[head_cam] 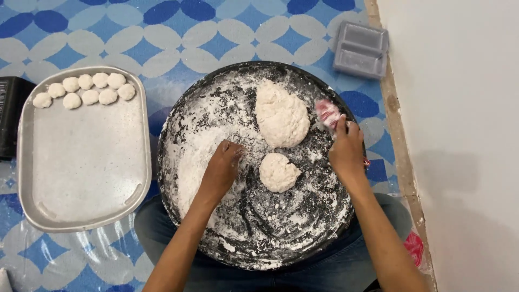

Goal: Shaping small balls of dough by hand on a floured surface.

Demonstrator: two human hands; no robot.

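A large round black pan [254, 238], dusted thickly with white flour, sits on a blue-and-white patterned floor mat [162, 32] in front of the person, whose jeans-clad legs show under the pan's six o'clock edge.

The left hand [223, 167] lies a little to the nine o'clock side of the pan's centre, fingers curled down into a heap of loose flour [197, 157] (the fingertips are buried, so I cannot tell whether they pinch anything). The right hand [346, 148] is at the pan's three o'clock rim, its fingers closed around a small red-and-white wrapper or packet [327, 112] that sticks out above the knuckles.

Between the two hands, near the pan's middle, rests a small rounded piece of dough [279, 172], touching neither hand. Just beyond it, toward twelve o'clock, lies the big lump of dough [281, 116], close beside the packet.

To the pan's nine o'clock stands a grey rounded rectangular tray [81, 173], with nine small dough balls [89, 89] in two rows at its far end. A grey two-compartment plastic box [361, 50] lies at the pan's one o'clock, against a white wall [459, 135]. A dark object [10, 116] is cut off at the left edge of view.
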